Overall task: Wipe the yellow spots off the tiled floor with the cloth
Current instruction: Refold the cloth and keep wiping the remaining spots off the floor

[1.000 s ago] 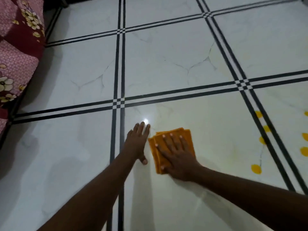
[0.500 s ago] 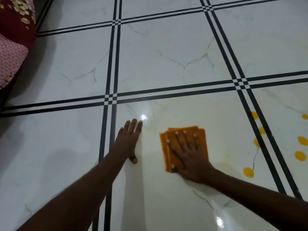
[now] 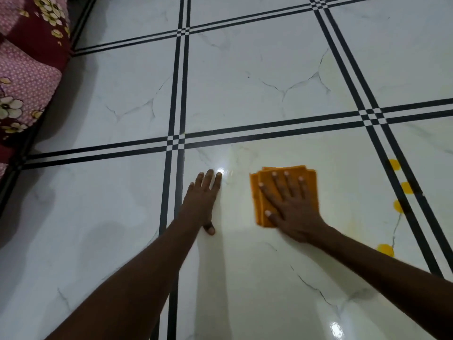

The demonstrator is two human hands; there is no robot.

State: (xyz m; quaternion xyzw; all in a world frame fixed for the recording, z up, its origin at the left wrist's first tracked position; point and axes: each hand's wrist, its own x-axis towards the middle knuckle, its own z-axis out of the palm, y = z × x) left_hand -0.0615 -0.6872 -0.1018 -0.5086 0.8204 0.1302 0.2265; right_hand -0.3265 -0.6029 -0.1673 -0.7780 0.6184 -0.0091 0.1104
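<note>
Far to the left of both hands, a floral fabric (image 3: 27, 77) in maroon and pink with pale flowers is seen at the frame's edge, lying against the tiled floor (image 3: 245, 69). The floor is made up of glossy white marbled tiles separated by paired black lines.

The left hand (image 3: 202, 201) is laid flat on the floor, fingers straight and close together, thumb spread toward the right; nothing is held by it. It is placed just right of a pair of black lines, and a bright glare is seen at its fingertips.

Just beside it to the right, with a strip of bare tile between them, the cloth (image 3: 284, 192) is found: orange, folded into a rough square, lying flat on the same tile. The right hand (image 3: 291, 209) is pressed on top of it, palm down, fingers straight and fanned wide, so that the cloth is pinned rather than gripped.

Well to the right of the right hand, the yellow spots (image 3: 405, 187) are seen along the next pair of black lines, four of them in a loose line from far to near. The cloth is kept apart from them by bare tile, where a faint yellowish smear can be made out.
</note>
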